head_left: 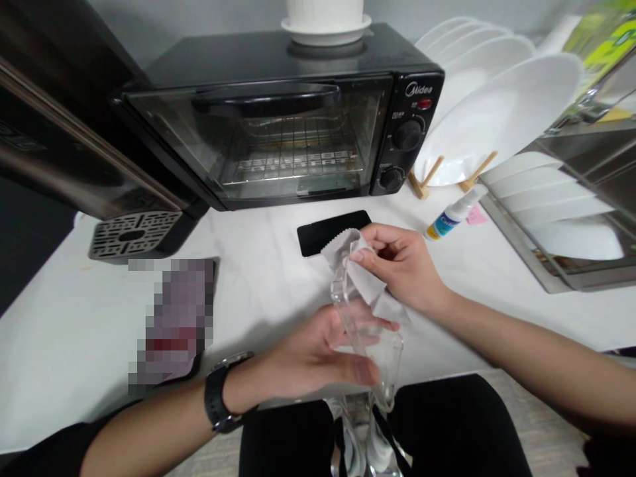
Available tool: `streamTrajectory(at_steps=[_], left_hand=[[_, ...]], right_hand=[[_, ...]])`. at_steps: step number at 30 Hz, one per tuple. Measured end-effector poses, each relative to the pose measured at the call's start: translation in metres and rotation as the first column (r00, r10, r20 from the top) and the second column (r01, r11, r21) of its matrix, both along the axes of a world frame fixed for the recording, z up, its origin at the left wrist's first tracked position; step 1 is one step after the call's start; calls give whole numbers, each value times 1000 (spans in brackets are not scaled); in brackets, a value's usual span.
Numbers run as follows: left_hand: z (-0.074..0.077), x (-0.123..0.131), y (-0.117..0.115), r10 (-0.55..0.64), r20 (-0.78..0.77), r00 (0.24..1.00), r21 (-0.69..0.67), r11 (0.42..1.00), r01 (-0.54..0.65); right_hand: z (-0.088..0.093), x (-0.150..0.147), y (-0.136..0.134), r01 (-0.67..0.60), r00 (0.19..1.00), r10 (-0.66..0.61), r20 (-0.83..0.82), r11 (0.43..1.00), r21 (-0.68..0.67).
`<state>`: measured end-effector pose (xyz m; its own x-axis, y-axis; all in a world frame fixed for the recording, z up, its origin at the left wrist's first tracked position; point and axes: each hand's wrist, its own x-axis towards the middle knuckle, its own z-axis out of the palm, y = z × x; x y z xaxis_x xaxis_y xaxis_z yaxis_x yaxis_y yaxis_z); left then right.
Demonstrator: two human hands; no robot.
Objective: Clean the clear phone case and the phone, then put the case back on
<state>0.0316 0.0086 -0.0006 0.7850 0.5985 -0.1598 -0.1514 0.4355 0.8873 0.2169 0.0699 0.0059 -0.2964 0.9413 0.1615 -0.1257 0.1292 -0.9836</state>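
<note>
Clear case (365,341) is held, seemingly for steadiness, by left fingers (350,366). Grey cloth (365,285) is pinched against it by right fingers (373,264).

Watch (216,397): pretty chunky, black band, greyish metal bits, sits on the left wrist (241,387)
Left sleeve (54,440): plain black, lower left corner of the frame
Right sleeve (609,447): just a dark scrap, lower right
Trousers (291,444): black too, both legs at bottom centre

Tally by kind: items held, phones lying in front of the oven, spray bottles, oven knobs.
Clear case: 1
Grey cloth: 1
Black phone: 1
Spray bottle: 1
Oven knobs: 2
Total: 6
</note>
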Motion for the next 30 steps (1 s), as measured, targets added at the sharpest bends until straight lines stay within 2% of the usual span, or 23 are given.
streamTrajectory(at_steps=[4,6,9,10,12,14,16,18,20,22,24,26,28,30], left_hand=[[4,-4,2,-77,49,996,58,996,74],[2,-4,3,-92,50,995,54,995,89],[-7,-4,4,-172,78,982,33,985,170],[-11,-4,4,-205,99,974,31,979,203],[-17,-3,3,-217,142,966,28,976,215],[-19,-1,3,-153,167,974,-26,987,160],[-14,0,5,-48,162,986,-141,987,71],[-8,1,8,37,143,989,-249,968,0],[-3,2,10,68,133,989,-284,959,-28],[-1,2,11,55,119,991,-269,963,-21],[-3,2,11,65,87,994,-249,968,-41],[-4,1,13,92,54,994,-209,975,-79],[-3,-1,18,94,16,995,-90,992,-92],[1,-7,26,87,-48,995,120,990,-80]], right_hand=[[0,4,4,2,1000,-2,17,1000,19],[1,5,5,-63,998,63,-12,998,-3],[1,6,7,-222,971,217,-105,974,-35],[1,7,7,-241,965,237,-110,970,-25],[1,9,7,-191,981,191,-25,982,16],[2,12,8,-72,993,66,96,995,65],[2,15,10,-12,994,4,108,997,76],[3,18,13,-60,998,59,12,997,45],[4,21,16,-139,989,140,-39,990,26],[5,24,19,-130,990,126,56,989,64],[5,28,20,-56,978,22,209,986,159],[3,32,22,-25,961,-47,274,967,253],[0,33,23,-57,973,-15,232,952,301],[-5,32,24,-76,987,28,157,947,311]])
